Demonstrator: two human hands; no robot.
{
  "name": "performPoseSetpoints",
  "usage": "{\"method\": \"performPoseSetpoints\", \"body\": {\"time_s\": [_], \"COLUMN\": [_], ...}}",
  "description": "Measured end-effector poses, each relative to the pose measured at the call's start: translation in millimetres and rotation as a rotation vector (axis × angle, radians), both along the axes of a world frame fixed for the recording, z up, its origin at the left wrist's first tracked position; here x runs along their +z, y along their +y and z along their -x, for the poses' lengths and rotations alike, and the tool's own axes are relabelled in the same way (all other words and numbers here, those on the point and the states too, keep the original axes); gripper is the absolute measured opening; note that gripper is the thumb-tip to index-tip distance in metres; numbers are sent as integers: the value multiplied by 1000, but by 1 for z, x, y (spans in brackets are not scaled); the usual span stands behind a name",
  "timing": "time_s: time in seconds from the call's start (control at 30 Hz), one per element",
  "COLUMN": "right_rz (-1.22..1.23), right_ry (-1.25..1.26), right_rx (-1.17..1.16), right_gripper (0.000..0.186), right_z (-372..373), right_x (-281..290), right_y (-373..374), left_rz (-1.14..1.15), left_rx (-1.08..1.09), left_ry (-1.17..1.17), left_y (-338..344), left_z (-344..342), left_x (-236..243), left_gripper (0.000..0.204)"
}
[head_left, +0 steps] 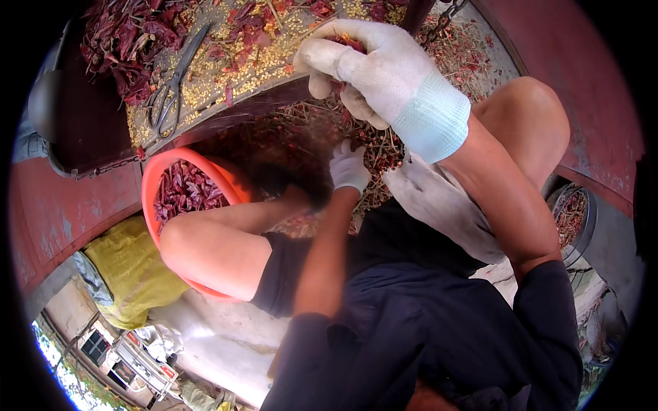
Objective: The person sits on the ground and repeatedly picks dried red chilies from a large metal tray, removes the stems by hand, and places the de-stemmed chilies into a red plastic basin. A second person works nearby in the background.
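My right hand [384,68], in a white knitted glove with a pale blue cuff, is raised over the near edge of the tabletop [236,101]. Its fingers curl closed, and a bit of dried red chili [347,42] shows between thumb and fingers. Lower down, my gloved left hand [350,168] reaches between my legs to a heap of stems and chili scraps [384,147]. Its fingers look bent inward; whatever they hold is hidden. On the tabletop, metal scissors [177,77] lie among yellow seeds [205,72], beside a pile of dried red chilies [127,48].
An orange tub [240,194] holding dried chilies [184,195] stands by my left knee. Behind it sits a yellow woven sack [137,270]. A chain [442,20] hangs at the table's right. Another container of chili scraps [572,216] is at far right.
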State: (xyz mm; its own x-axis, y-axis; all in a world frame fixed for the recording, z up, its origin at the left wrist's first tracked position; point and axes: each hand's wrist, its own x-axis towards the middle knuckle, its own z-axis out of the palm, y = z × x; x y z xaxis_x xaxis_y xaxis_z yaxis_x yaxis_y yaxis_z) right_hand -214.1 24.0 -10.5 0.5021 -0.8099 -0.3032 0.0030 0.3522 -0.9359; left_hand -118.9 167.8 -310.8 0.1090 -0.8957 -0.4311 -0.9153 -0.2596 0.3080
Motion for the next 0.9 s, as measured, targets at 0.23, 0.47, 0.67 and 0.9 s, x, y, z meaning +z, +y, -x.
{"method": "performPoseSetpoints", "body": {"time_s": [0.23,0.47,0.67,0.9], "right_rz": [-24,-42,-40,-56], "right_ry": [9,15,10,40], "right_rx": [43,0,-24,-54], "right_gripper": [23,23,24,24], "right_z": [7,7,9,7], "right_x": [12,15,18,11], "right_y": [-1,2,-3,-2], "left_rz": [-7,441,220,1], "left_rx": [226,1282,916,706], "left_ry": [221,1265,1005,448], "left_y": [3,-23,-42,-53], "left_z": [-16,-97,-133,-144], "left_x": [8,-42,-74,-90], "left_gripper": [23,18,23,56]}}
